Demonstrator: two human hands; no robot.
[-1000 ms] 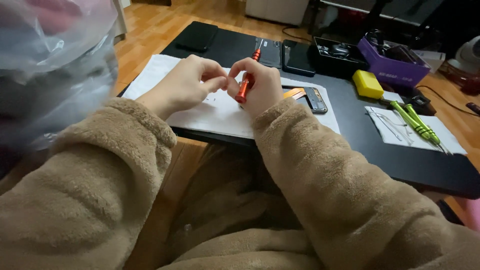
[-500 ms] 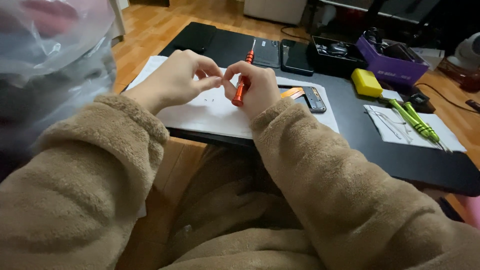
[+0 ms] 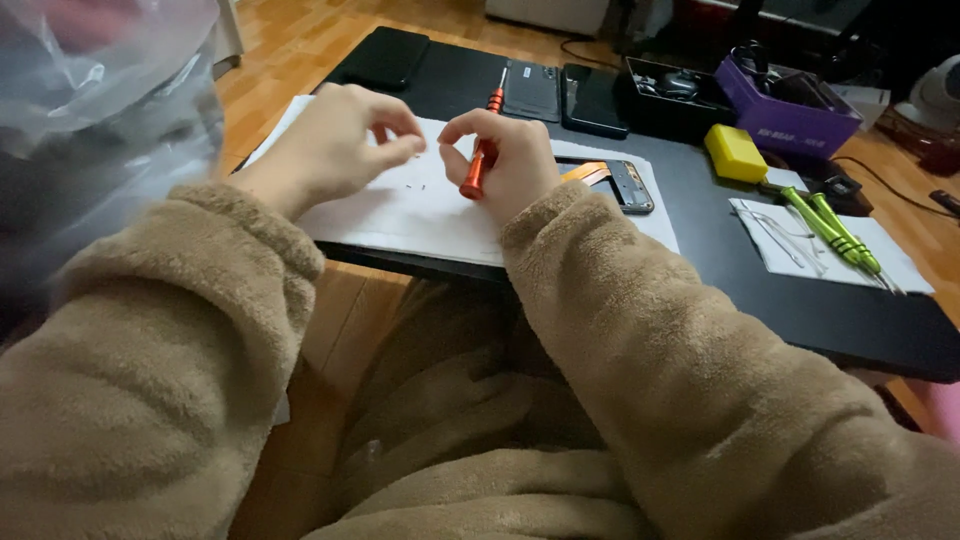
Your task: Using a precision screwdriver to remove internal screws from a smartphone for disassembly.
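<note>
Hands parted since earlier — left hand (image 3: 335, 150) fingertips pinched, contents unclear; right hand (image 3: 510, 165) grips orange screwdriver (image 3: 480, 150) over white paper (image 3: 400, 215) near the desk's front edge.

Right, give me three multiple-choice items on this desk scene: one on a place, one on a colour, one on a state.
1. The small yellow block lies:
A. beside the purple plastic tray
B. on the white paper sheet
C. on the floor

2. The slim screwdriver in the right hand has a handle that is:
A. green
B. orange-red
C. black

3. The left hand is:
A. flat on the table
B. pinched, thumb to fingertip
C. gripping a phone

Answers: 1 A, block sits next to the tray; 2 B, handle shows orange-red; 3 B, thumb and finger meet above the paper.
</note>
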